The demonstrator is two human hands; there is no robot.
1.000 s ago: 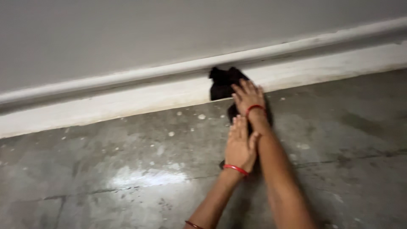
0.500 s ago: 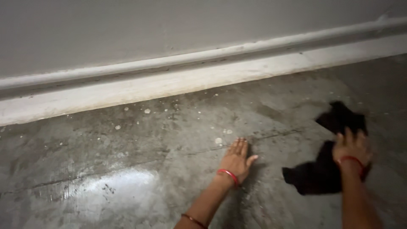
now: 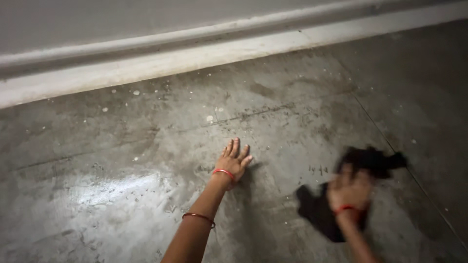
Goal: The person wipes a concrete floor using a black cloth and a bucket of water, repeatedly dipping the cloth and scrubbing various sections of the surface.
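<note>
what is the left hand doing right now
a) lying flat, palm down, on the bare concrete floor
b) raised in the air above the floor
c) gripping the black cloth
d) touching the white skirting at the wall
a: the left hand lies flat with fingers spread on the concrete floor, apart from the black cloth, which lies under the blurred right hand.

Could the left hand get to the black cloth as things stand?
Probably yes: the left hand lies flat on the grey concrete floor, with only bare floor between it and the black cloth, which the blurred right hand presses down.
</note>
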